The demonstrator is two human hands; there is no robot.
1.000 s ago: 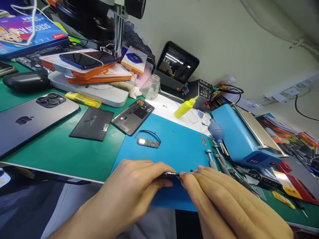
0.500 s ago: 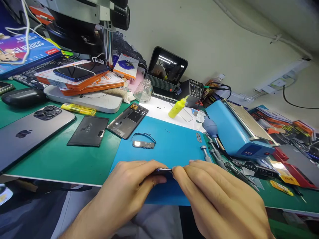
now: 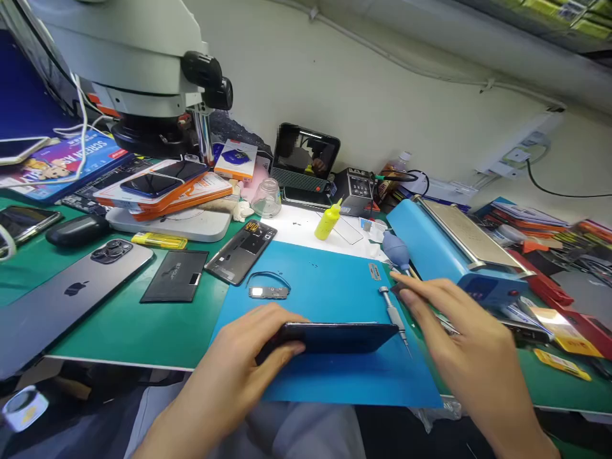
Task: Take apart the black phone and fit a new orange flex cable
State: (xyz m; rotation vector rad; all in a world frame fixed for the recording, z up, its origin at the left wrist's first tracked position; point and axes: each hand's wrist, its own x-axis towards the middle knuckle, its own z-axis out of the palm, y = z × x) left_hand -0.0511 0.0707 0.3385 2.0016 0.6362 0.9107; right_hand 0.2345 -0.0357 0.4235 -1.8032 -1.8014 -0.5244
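Observation:
My left hand (image 3: 248, 357) is closed on the left end of a dark phone (image 3: 342, 338), held nearly edge-on above the blue mat (image 3: 325, 274). Off to the right, my right hand (image 3: 463, 338) pinches a small dark flat piece (image 3: 398, 289) between thumb and fingertips, apart from the phone. Beneath that hand lies a grey screwdriver (image 3: 394, 315) at the mat's right edge. Behind my left hand, a small metal phone part (image 3: 268, 292) with a black cable rests on the mat. Beside it is a dark phone back panel (image 3: 243, 252).
At left lie a large grey phone (image 3: 71, 299), a black battery-like panel (image 3: 174, 276) and a yellow case (image 3: 160, 240). A microscope (image 3: 143, 76) towers behind. Further back are a yellow bottle (image 3: 328, 220), a glass jar (image 3: 268, 199), a blue blower (image 3: 396, 248) and a blue machine (image 3: 444, 255).
My right hand has left the phone and moved right with a small dark piece in its fingers. The phone stays in my left hand, now showing more of its length. The camera view has shifted.

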